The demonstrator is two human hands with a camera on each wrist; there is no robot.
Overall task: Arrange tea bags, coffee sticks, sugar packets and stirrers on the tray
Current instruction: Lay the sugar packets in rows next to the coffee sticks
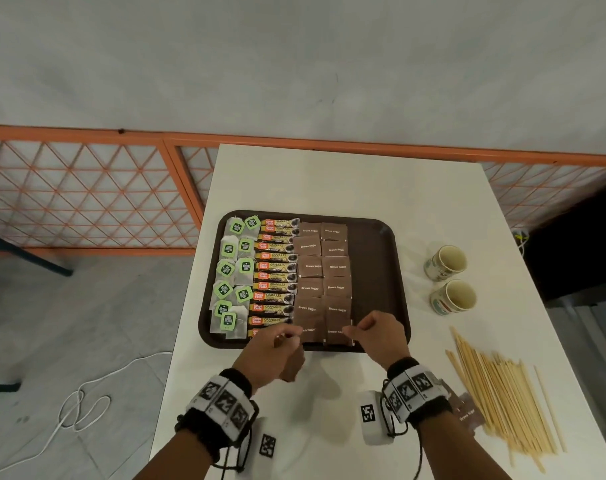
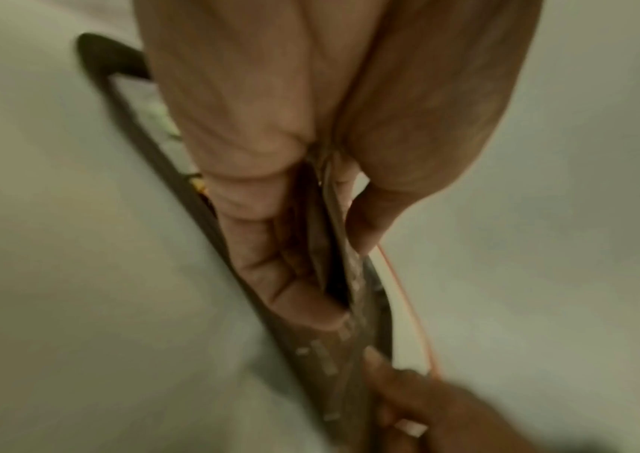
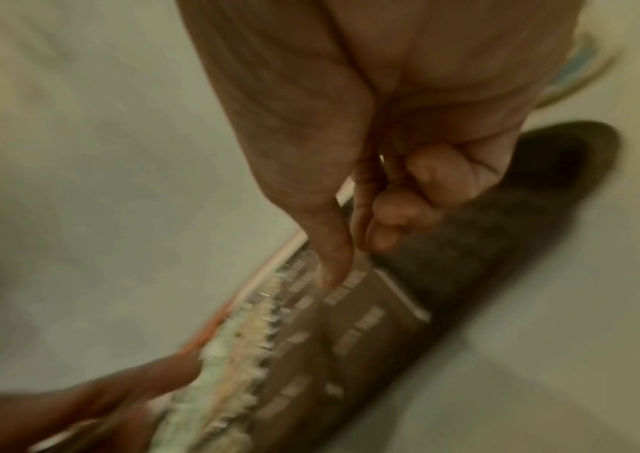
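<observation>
Tray (image 1: pixel 377 271): I see one dark brown plastic tray with rounded corners, lying mid-tabletop toward the left edge; its right third is bare.
Tea bags (image 1: pixel 234 268): I count ten green tags in two columns at the tray's left side, on white paper sachets that overlap; the bag edges are hard to separate.
Coffee sticks (image 1: pixel 275 270): about eleven slim glossy sachets, orange and gold, stacked in one column beside the tea bags; the nearest one is partly hidden by my left hand.
Sugar packets (image 1: pixel 324 268): twelve flat brown paper squares printed "Brown Sugar", in two columns of six just right of the coffee sticks.
Left hand (image 1: pixel 272 351): its fingers (image 2: pixel 294 294) are curled around a small sheaf of brown packets (image 1: pixel 292 368) over the tray's near edge; the count in the sheaf I cannot make out.
Right hand (image 1: pixel 377 337): thumb and forefinger are pinched together at the nearest packet (image 1: pixel 338 332) of the right column; the right wrist view is too blurred for me to say whether they actually grip it.
Stirrers (image 1: pixel 502 393): a loose heap of thin pale wooden sticks, too many to count, at the tabletop's near right edge.
Spare packet (image 1: pixel 467 412): at least one brown sugar packet by the stirrers, partly behind my right wrist band.
Cups (image 1: pixel 448 282): two patterned paper cups lying tilted, mouths toward me, near the right edge.
Tabletop (image 1: pixel 346 181): white, smooth, rectangular.
</observation>
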